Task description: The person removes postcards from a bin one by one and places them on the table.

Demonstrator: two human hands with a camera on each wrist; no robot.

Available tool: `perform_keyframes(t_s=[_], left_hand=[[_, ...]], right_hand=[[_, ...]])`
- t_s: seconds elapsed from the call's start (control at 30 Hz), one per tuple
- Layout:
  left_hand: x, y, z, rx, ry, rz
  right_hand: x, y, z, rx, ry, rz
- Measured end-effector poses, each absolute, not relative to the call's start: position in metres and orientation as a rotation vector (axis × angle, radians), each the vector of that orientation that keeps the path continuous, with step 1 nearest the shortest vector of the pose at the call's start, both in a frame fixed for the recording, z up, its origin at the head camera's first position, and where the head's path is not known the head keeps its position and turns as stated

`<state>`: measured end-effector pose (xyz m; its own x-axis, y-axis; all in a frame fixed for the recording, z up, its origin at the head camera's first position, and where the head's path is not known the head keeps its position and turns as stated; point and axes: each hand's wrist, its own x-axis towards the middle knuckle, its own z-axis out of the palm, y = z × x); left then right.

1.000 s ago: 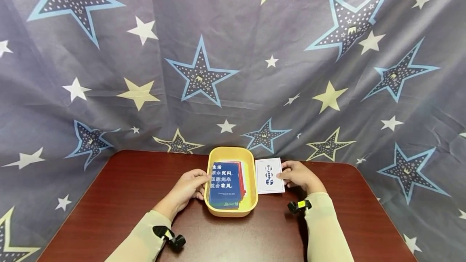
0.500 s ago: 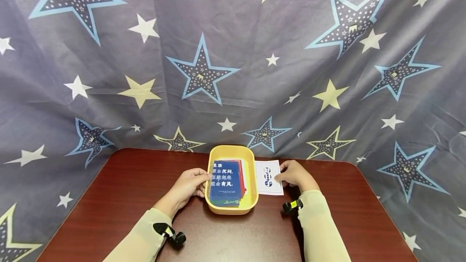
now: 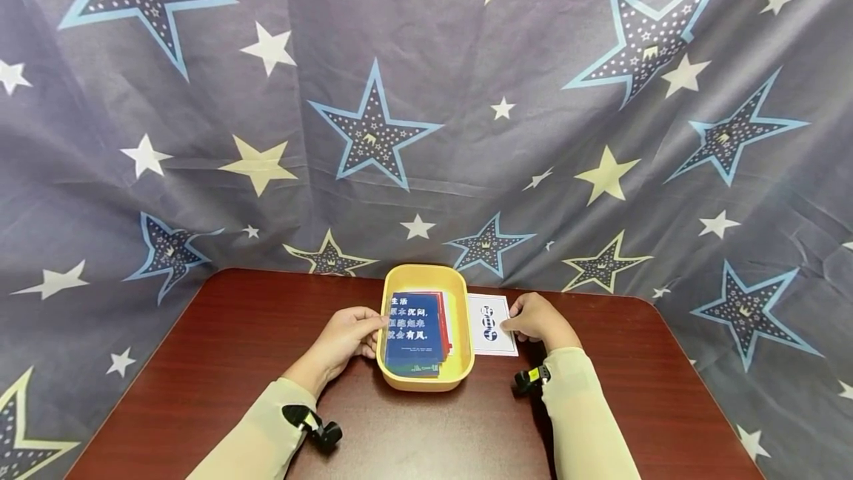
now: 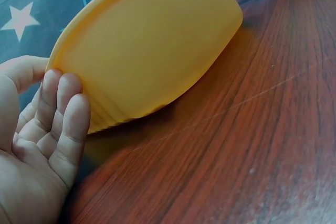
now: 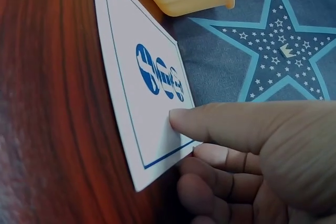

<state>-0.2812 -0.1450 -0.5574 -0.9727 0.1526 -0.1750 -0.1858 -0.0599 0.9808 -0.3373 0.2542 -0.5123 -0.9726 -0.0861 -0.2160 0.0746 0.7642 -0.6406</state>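
Note:
A yellow plastic basin point(image 3: 426, 384) sits on the table with a blue card point(image 3: 416, 354) bearing white characters lying uppermost inside. Red card edges point(image 3: 443, 317) peek out from beneath it. My left hand point(image 3: 345, 339) grips the basin's left side, thumb at the rim and fingertips point(image 4: 76, 111) against the outer wall. To the basin's right is a white card point(image 3: 492, 343) with a blue printed emblem and thin border. My right hand point(image 3: 541, 321) pinches this card's right edge, the thumb on its printed face and fingers behind.
Dark red wooden table point(image 3: 266, 347) lies under everything. A grey cloth with stars point(image 3: 373, 132) hangs right behind the table's far edge. Small black wrist cameras point(image 3: 531, 378) are strapped over both cream sleeves.
My right hand has moved slightly left with the white card, which now sits nearer the basin. My left hand keeps its hold on the basin rim.

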Motion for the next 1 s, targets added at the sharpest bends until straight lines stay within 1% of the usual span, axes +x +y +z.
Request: perform_keyframes(t_s=[0.3, 0.5, 0.77, 1.0], left_hand=[[-0.28, -0.145, -0.557, -0.065, 1.972, 2.163], [-0.28, -0.145, -0.556, -0.061, 1.968, 2.161], [-0.279, -0.144, -0.555, -0.055, 1.962, 2.164], [-0.279, -0.145, -0.555, -0.066, 1.97, 2.163]], right_hand=[[-0.341, 0.252, -0.517, -0.04, 2.745, -0.974], [-0.34, 0.256, -0.513, -0.035, 2.719, -1.0], [-0.336, 0.259, -0.495, -0.024, 2.676, -1.11], [-0.331, 0.23, -0.466, -0.21, 2.707, -1.213]])
